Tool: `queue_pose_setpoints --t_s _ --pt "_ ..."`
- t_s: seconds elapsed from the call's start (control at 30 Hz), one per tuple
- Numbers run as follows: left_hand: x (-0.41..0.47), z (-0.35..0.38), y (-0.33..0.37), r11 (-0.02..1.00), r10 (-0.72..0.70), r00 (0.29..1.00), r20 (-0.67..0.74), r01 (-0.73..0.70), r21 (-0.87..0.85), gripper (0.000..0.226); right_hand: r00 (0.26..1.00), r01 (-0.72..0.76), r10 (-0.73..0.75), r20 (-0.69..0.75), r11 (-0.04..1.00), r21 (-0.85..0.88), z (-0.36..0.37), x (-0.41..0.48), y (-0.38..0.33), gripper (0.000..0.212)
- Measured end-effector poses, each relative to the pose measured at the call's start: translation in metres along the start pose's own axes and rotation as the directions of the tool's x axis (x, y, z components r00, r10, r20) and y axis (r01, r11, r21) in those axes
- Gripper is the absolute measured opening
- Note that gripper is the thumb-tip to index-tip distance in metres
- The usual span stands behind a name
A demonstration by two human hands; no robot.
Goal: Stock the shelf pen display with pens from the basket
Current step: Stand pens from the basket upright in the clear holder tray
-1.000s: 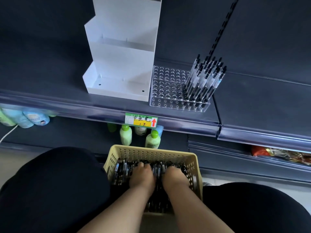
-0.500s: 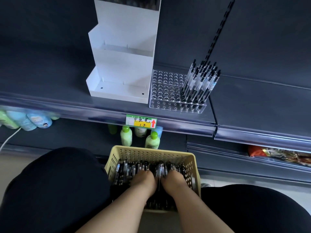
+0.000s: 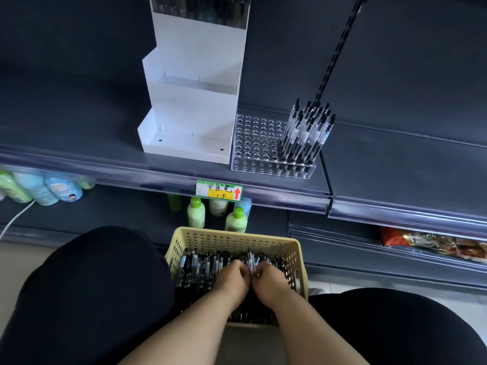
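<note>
A yellow perforated basket (image 3: 232,239) full of black pens (image 3: 200,264) sits on the floor between my knees. Inside it my left hand (image 3: 233,279) and my right hand (image 3: 270,281) have come together, fingers curled round a small bunch of pens (image 3: 251,259) that sticks up between them. On the shelf above stands a clear pen display rack (image 3: 257,143) with many holes. Its right part holds several upright pens (image 3: 307,130); its left part shows bare holes.
A white stepped display stand (image 3: 195,101) stands left of the rack. A price label (image 3: 218,190) hangs on the shelf edge. Green bottles (image 3: 196,212) and blue bottles (image 3: 62,189) stand on the lower shelf, a snack pack (image 3: 432,242) lower right. My dark-clad knees flank the basket.
My hands lay flat and apart on the pens in the basket; now they have drawn together and curled round a bunch of pens. The camera has tilted slightly.
</note>
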State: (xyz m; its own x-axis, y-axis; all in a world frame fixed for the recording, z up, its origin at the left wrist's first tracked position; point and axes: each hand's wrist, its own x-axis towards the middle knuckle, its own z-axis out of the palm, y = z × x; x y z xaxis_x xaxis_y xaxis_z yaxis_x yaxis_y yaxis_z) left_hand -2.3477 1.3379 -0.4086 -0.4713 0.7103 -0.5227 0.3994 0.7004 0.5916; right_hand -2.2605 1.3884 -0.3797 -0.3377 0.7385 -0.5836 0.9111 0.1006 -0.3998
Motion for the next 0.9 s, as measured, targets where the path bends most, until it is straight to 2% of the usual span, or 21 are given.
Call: queue_pose_setpoints --t_s 0.2,0.33,0.43,0.63,0.73,0.9 --pt "-0.004 0.004 -0.007 0.973 -0.032 0.986 0.163 0.068 -0.220 0.030 1.000 0.018 -0.018 0.013 1.000 0.004 0.003 -0.004 -0.003 0.031" --pt "-0.006 0.002 -0.008 0.956 -0.008 0.973 0.229 0.074 -0.283 0.027 1.000 0.024 -0.024 0.015 1.000 0.006 0.004 -0.006 -0.002 0.029" --pt "-0.006 -0.002 -0.007 0.956 -0.005 0.981 0.196 0.062 -0.287 0.023 0.999 0.033 -0.033 0.000 0.999 0.027 0.002 -0.007 -0.002 0.030" --pt "-0.018 -0.013 -0.002 0.941 0.044 0.979 0.201 0.027 -0.337 0.025 0.990 0.070 -0.054 -0.134 0.990 0.125 -0.004 -0.017 -0.010 0.032" --pt "-0.022 -0.019 -0.002 0.918 0.061 0.987 0.151 0.004 -0.397 0.033 0.978 0.124 -0.094 -0.188 0.980 0.154 -0.006 -0.023 -0.015 0.032" --pt "-0.035 -0.029 0.002 0.891 0.105 0.990 0.089 -0.054 -0.451 0.028 0.959 0.191 -0.148 -0.241 0.967 0.168 -0.010 -0.038 -0.024 0.033"
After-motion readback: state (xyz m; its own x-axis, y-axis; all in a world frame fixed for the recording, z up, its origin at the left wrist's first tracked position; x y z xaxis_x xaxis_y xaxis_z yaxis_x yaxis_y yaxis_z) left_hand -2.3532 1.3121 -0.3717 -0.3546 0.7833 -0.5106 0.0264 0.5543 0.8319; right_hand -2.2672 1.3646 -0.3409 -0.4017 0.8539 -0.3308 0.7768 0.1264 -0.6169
